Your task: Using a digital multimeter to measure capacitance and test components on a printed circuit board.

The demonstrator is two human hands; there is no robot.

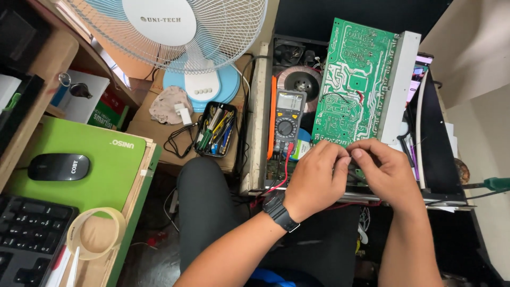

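Both hands meet at the near edge of the green circuit board [353,85], which stands tilted up out of an open metal chassis [260,117]. The left hand [316,178], with a black watch [280,211] on its wrist, has its fingers [340,159] curled narrow, tips pressed toward the right hand. The right hand [385,172] mirrors it, fingers [361,153] pinched close against the left ones; something small and dark sits between them, but it is too hidden to tell what, or whether either hand truly grips it.

Just left of the hands, an orange-edged multimeter [287,122] leans inside the chassis, with a red lead [286,165] running from its near end down toward the left wrist. Behind the meter lies a round copper-coloured transformer [300,79]. A pale metal bracket [401,85] runs along the right edge of the board.

Further left, a black tray of pens and tools [215,130] rests on a cardboard box by the base of a white and blue fan [186,32]. On the worktop at the far left lie a green pad [95,159] carrying a black mouse [58,166], a black keyboard [29,239] nearer, and a roll of tape [95,234] beside it. A green-handled tool [494,184] pokes in from the right edge.
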